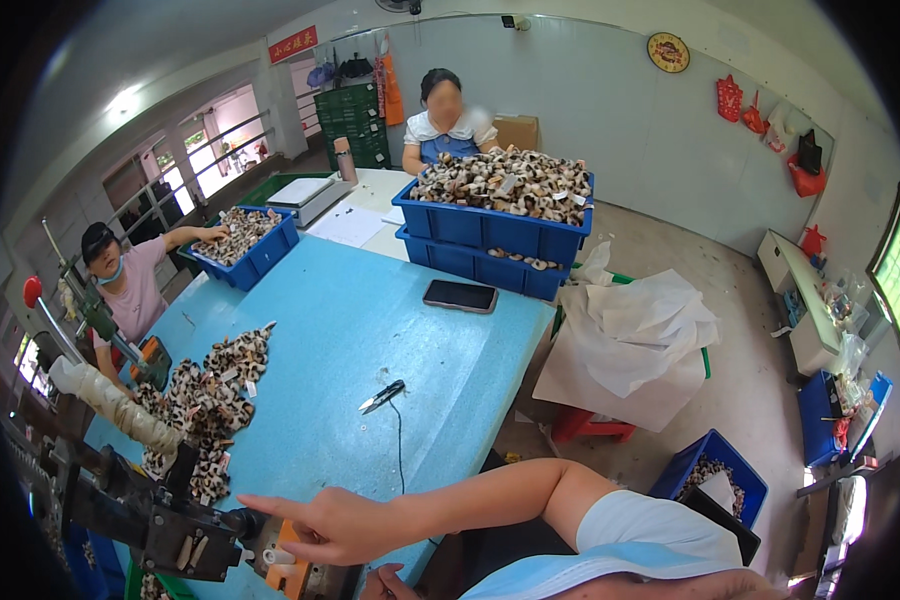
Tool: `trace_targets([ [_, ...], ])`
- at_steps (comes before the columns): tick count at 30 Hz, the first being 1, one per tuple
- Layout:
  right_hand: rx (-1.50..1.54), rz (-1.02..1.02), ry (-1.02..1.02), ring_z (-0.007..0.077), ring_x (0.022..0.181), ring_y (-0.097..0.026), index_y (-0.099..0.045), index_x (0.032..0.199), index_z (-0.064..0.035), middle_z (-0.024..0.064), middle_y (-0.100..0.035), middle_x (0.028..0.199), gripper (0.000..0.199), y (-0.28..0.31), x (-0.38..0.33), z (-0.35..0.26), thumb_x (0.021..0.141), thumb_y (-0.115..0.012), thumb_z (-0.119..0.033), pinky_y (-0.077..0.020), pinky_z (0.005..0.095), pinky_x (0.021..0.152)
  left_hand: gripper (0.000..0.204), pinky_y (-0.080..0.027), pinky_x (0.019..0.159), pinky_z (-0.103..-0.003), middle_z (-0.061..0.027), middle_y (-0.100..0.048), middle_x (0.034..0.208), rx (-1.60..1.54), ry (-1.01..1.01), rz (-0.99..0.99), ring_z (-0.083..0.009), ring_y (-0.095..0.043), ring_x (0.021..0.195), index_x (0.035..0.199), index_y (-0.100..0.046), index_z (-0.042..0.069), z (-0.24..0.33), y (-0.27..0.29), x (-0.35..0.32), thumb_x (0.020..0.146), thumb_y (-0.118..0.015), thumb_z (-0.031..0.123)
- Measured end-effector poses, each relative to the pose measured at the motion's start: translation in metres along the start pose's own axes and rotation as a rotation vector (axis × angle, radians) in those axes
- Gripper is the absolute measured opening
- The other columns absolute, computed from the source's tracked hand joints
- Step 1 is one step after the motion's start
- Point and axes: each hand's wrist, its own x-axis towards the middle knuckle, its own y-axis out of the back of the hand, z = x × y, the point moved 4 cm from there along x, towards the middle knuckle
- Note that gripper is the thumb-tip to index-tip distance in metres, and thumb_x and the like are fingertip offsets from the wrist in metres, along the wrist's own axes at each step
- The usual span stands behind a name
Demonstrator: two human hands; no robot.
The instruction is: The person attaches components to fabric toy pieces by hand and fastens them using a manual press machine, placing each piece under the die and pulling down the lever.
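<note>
Blue surface [320, 340] carries mottled, tagged pieces [205, 400]; right hand [345, 525], fingers spread, beside black machine [175, 535]; left hand [385, 583], finger state cannot be determined.

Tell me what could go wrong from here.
The right hand has fingers extended beside the black machine; they might get pinched if it moves.
Pointed snips lie on the blue table and could prick someone reaching across.
Spotted pieces are heaped above the rim of the upper blue crate, so a bump might spill some.
</note>
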Motion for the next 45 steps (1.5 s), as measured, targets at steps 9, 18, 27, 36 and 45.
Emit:
trace_targets([
  [9,0.003,0.014,-0.196,0.0179,0.044,-0.051,-0.044,0.137,-0.0179,0.0050,-0.053,0.052,0.045,0.006,-0.079,0.061,0.093,-0.052,-0.020,-0.0387,0.0295,0.046,0.022,-0.045,0.060,-0.036,-0.0134,-0.062,0.071,0.055,-0.233,0.066,-0.0273,-0.057,0.063,0.087,-0.069,0.003,-0.011,-0.004,0.007,0.093,-0.053,0.017],
  [18,-0.376,0.035,-0.407,0.0250,0.055,-0.061,-0.036,0.142,-0.0129,0.0099,-0.063,0.063,0.055,0.070,-0.074,0.080,0.092,-0.051,-0.031,-0.0490,0.0359,0.057,0.024,-0.041,0.055,-0.033,-0.0092,-0.058,0.066,0.189,0.043,-0.094,-0.0212,-0.053,0.059,0.086,-0.066,0.004,-0.007,0.009,0.001,0.094,-0.051,0.021],
  [27,-0.850,-0.258,-0.394,0.0331,0.069,-0.064,-0.049,0.129,-0.0011,0.0163,-0.065,0.075,0.052,0.108,-0.032,0.050,0.091,-0.054,-0.037,-0.0518,0.0411,0.063,0.027,-0.038,0.051,-0.029,-0.0051,-0.055,0.061,0.224,0.107,-0.091,-0.0151,-0.049,0.055,0.085,-0.064,0.005,-0.010,0.012,0.004,0.095,-0.050,0.025],
  [36,-0.829,-0.412,-0.432,0.0321,0.073,-0.065,-0.038,0.137,-0.0036,0.0188,-0.065,0.079,0.061,0.117,-0.034,0.050,0.092,-0.054,-0.040,-0.0525,0.0422,0.064,0.030,-0.034,0.047,-0.026,-0.0009,-0.052,0.056,0.215,0.127,-0.092,-0.0090,-0.045,0.050,0.084,-0.062,0.006,-0.012,0.010,0.005,0.097,-0.049,0.029],
  [45,-1.150,-0.155,-0.737,0.0334,0.085,-0.064,-0.050,0.129,-0.0096,0.0171,-0.066,0.089,0.052,0.204,-0.044,0.070,0.089,-0.056,-0.042,-0.0513,0.0444,0.071,0.040,-0.031,0.044,-0.024,0.0027,-0.048,0.051,0.399,0.213,-0.077,-0.0046,-0.041,0.047,0.080,-0.063,0.006,-0.011,0.010,0.002,0.099,-0.044,0.036],
])
